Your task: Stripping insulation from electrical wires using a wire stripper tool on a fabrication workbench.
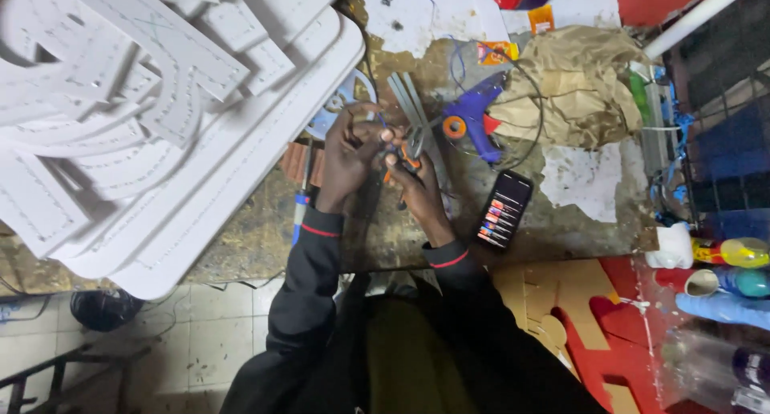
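Stacked white foam boards [160,101] with dotted outlines cover the left half of the worn workbench [257,237]. A blue-handled tool [299,209] lies just beside their edge. At the bench's centre, the left hand [346,153] is closed, its fingers pinching a small piece too fine to identify. The right hand [415,185] touches it, wrapped around orange-handled pliers [407,153], whose tip meets the left fingers. Grey metal strips [413,109] lie under the hands. To the right rests a blue glue gun [472,117], its cord looping toward crumpled brown paper [573,89]. A phone [504,209] with a lit screen lies near the right wrist. Coloured bottles [734,269] stand at the far right.
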